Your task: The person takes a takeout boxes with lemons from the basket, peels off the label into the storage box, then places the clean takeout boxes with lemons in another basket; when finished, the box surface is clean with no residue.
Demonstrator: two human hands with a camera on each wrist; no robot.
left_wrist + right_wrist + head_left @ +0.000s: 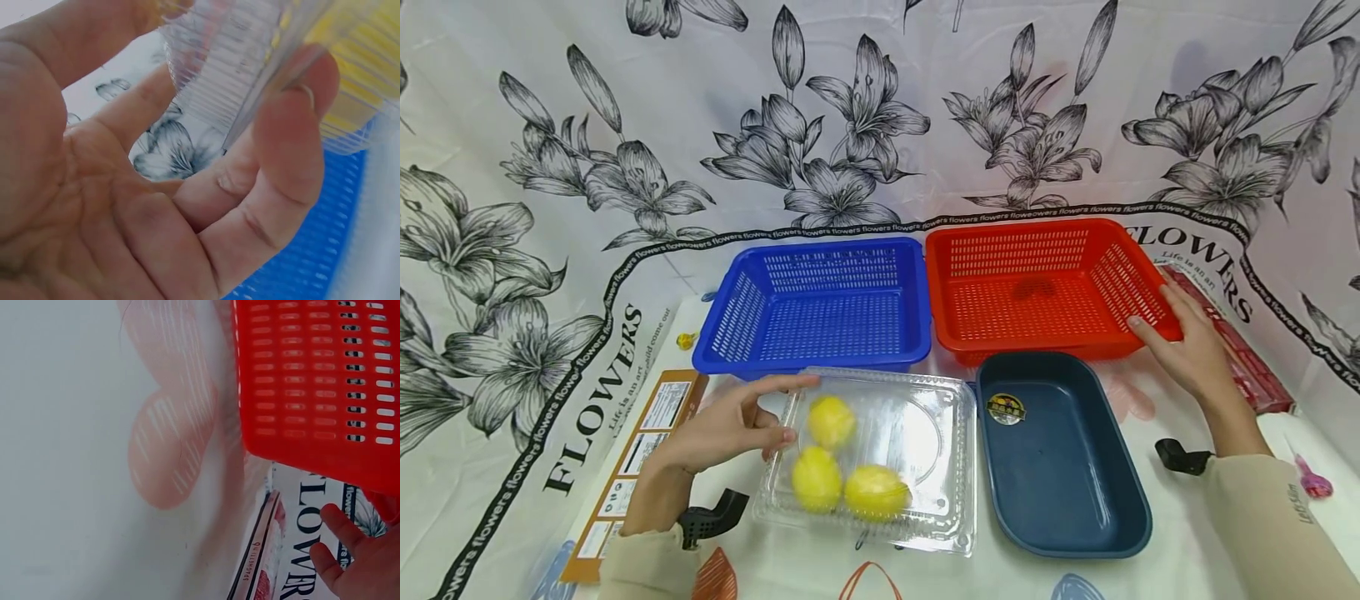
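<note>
My left hand (730,429) grips the left edge of a clear plastic clamshell box (936,508), its fingers bent against the ridged rim in the left wrist view. Three yellow lemons (877,492) show through the clear plastic, grouped toward the box's left and near side. On the other side, my right hand (1198,354) is at the right end of a red slotted basket (1041,329). Its thumb lies over the rim and its fingers reach along the outside. In the right wrist view, two straight fingers (342,528) stand below the red basket wall.
Left of the red basket sits a blue slotted basket (831,325). A dark blue tray (1060,500) stands right of the clear box. An orange-edged printed sheet (647,450) lies at left, and a red spaghetti pack (1247,358) at right. A flowered cloth (842,125) hangs behind.
</note>
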